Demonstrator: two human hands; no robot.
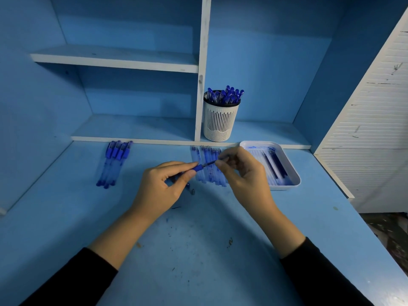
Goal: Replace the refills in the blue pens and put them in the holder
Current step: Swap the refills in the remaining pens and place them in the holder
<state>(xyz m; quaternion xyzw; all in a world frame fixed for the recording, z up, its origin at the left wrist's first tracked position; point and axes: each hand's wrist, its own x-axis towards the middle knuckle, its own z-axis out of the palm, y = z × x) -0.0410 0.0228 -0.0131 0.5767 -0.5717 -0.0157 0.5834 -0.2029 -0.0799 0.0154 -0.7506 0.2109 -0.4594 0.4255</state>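
My left hand [164,186] grips a blue pen [198,168] by its barrel, above the desk. My right hand [241,171] pinches the thin refill [210,162] that sticks out of the pen's end. Behind the hands a row of several refills [206,173] lies on the desk. A group of several blue pens [113,162] lies at the left. The white slotted holder [220,122] stands on the low shelf at the back, with several blue pens [225,96] upright in it.
A white tray [293,171] with several refills and ink stains sits to the right of my right hand. A small pen part [192,191] lies on the blue desk [198,250] under my left hand. White shelves stand behind, and a white slatted panel to the right.
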